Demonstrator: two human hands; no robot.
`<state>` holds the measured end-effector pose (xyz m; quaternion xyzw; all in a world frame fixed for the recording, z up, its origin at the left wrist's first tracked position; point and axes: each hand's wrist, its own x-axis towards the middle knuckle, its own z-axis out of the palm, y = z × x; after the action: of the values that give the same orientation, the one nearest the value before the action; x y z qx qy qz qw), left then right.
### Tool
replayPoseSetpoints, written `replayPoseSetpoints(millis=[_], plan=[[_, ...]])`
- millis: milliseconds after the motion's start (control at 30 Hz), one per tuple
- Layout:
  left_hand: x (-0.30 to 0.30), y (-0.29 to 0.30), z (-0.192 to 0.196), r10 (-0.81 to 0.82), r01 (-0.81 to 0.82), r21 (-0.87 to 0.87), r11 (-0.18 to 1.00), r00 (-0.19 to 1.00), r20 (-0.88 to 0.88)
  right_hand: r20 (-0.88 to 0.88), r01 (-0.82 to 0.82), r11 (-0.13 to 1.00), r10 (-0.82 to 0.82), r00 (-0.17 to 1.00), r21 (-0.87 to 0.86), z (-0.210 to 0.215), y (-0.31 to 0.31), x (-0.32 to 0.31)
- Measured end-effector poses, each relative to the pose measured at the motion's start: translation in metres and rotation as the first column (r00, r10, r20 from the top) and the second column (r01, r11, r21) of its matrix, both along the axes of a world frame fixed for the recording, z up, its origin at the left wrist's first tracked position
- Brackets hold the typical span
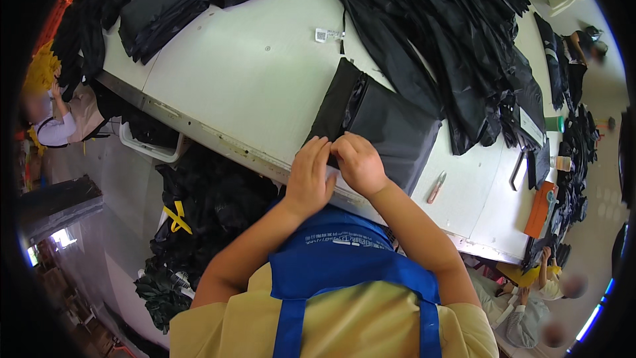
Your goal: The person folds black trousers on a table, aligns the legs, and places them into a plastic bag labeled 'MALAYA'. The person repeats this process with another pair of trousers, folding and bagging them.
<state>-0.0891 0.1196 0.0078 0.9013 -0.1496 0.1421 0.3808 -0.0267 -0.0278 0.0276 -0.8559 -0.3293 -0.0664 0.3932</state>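
One folded black fabric bundle [381,126] lies at the near table [245,73] edge. Left hand [309,176] and right hand [358,162], fingers curled, pinch its near edge. Folding appears nearly complete; a large unfolded black heap [450,33] remains far right.

White table [252,73] with black fabric heaps [457,33], perhaps snips [436,187].

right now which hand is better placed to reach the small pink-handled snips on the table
Right, probably. The small pink-handled snips lie on the white table to the right of the right hand. The left hand would have to cross over. Both hands rest on the folded black fabric bundle.
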Motion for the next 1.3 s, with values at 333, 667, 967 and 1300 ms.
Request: replayPoseSetpoints(millis=[333, 667, 967, 1300], plan=[[-0.019, 0.002, -0.035, -0.092, 0.182, 0.337, 0.924, 0.959, -0.268, 0.198, 0.351, 0.925, -0.32, 0.926, -0.145, -0.017, -0.011, 0.116], [0.076, 0.021, -0.05, -0.023, -0.234, -0.294, 0.927, 0.747, -0.665, -0.254, 0.594, 0.8, -0.595, 0.763, -0.088, 0.003, -0.023, 0.014], [0.07, -0.052, 0.109, -0.781, 0.043, -0.85, 0.526, 0.419, -0.462, -0.561, 0.798, 0.563, -0.597, 0.573, 0.216, 0.111, -0.054, -0.117], [-0.084, -0.214, 0.213, -0.789, 0.805, -0.246, -0.54, -0.586, -0.185, -0.846, 0.73, -0.478, -0.464, 0.262, 0.488, 0.166, -0.125, -0.359]])
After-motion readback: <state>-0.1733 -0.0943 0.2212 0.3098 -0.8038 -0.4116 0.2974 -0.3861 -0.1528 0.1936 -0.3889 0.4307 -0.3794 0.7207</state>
